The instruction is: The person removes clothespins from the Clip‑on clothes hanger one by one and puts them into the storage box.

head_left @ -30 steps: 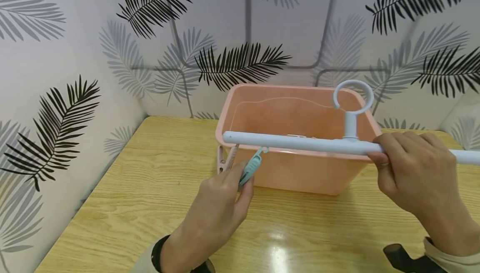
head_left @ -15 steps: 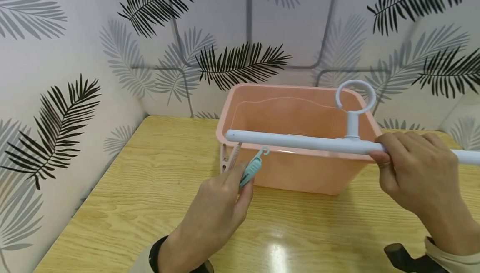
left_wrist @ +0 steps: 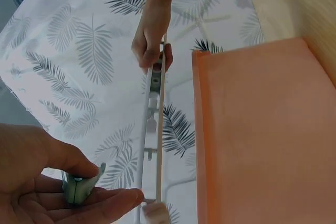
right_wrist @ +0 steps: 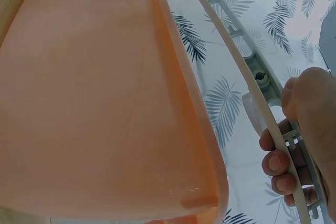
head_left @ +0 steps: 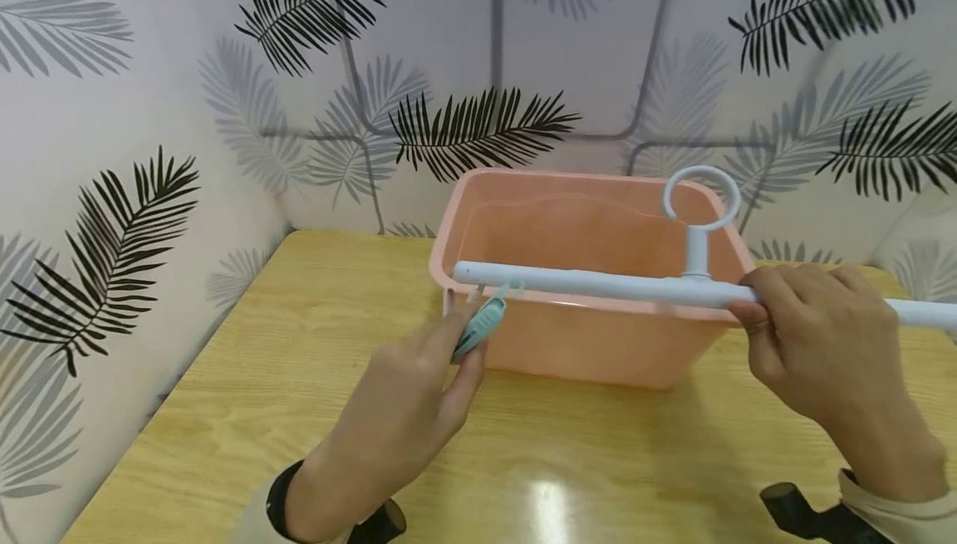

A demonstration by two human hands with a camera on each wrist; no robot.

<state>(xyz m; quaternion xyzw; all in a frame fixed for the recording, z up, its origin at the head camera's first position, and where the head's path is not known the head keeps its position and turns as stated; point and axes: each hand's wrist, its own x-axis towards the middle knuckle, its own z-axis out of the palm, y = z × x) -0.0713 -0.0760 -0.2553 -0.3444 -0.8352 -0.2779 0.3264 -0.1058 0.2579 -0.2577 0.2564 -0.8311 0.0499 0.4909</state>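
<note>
My left hand (head_left: 404, 411) pinches a green peg (head_left: 478, 324) under the hanger bar (head_left: 583, 281); my right hand (head_left: 815, 345) grips that bar above the pink tub (head_left: 591, 336).

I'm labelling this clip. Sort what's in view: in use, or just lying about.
In use:
pale blue plastic hanger bar, gripped by right hand
teal plastic clothes peg, pinched by left hand

Lying about:
pink plastic basin
pale peg behind the left hand
wooden table

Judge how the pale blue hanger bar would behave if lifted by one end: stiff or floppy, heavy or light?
Probably stiff: the bar stays straight though the right hand grips it well off toward one side. Likely light, since that one hand holds it level above the tub. It looks like ribbed hollow plastic underneath, so it may flex slightly.
</note>
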